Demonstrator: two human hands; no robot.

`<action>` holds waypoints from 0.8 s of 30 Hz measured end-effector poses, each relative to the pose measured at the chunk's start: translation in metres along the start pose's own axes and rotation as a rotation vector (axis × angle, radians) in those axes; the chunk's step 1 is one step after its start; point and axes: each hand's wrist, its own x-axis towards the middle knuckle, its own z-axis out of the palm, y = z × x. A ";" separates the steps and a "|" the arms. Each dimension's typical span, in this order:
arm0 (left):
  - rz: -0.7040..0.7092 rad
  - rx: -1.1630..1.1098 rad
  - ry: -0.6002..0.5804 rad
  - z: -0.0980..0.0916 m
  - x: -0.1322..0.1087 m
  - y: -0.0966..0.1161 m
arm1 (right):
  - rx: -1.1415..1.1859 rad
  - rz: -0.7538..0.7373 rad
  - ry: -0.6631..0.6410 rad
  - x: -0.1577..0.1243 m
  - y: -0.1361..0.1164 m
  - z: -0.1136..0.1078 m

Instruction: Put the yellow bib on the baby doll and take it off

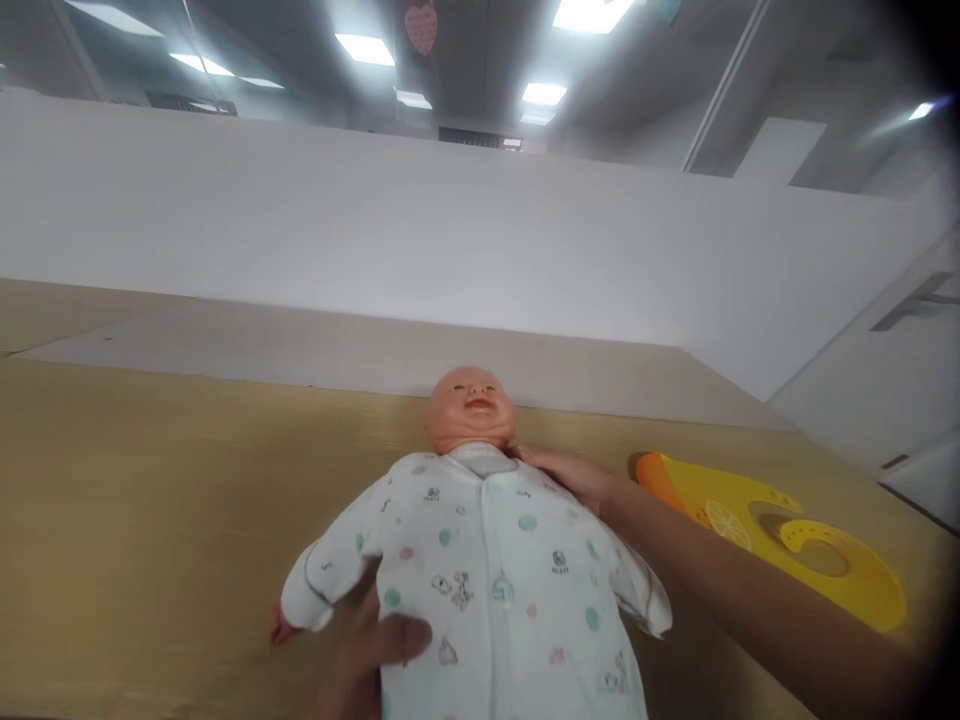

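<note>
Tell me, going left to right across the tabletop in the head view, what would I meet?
Left hand at the doll's side → baby doll in a printed sleepsuit → right hand at its shoulder → yellow silicone bib.

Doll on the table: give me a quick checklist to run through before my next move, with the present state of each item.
1. Doll flat on its back on the table: ok.
2. Right hand at the doll's shoulder by the neck: ok.
3. Left hand on the doll's side: ok.
4. Romper front fastened: cannot tell.
5. Yellow bib beside the right forearm, apart from the doll: ok.
</note>
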 end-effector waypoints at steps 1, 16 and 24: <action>0.001 -0.026 0.003 0.006 0.005 0.006 | 0.010 -0.002 -0.009 0.001 -0.005 0.001; 0.151 -0.084 -0.185 0.052 0.081 0.063 | -0.016 -0.227 0.050 0.029 -0.061 -0.013; 0.272 -0.174 -0.237 0.060 0.137 0.081 | -0.114 -0.168 0.051 0.053 -0.078 -0.035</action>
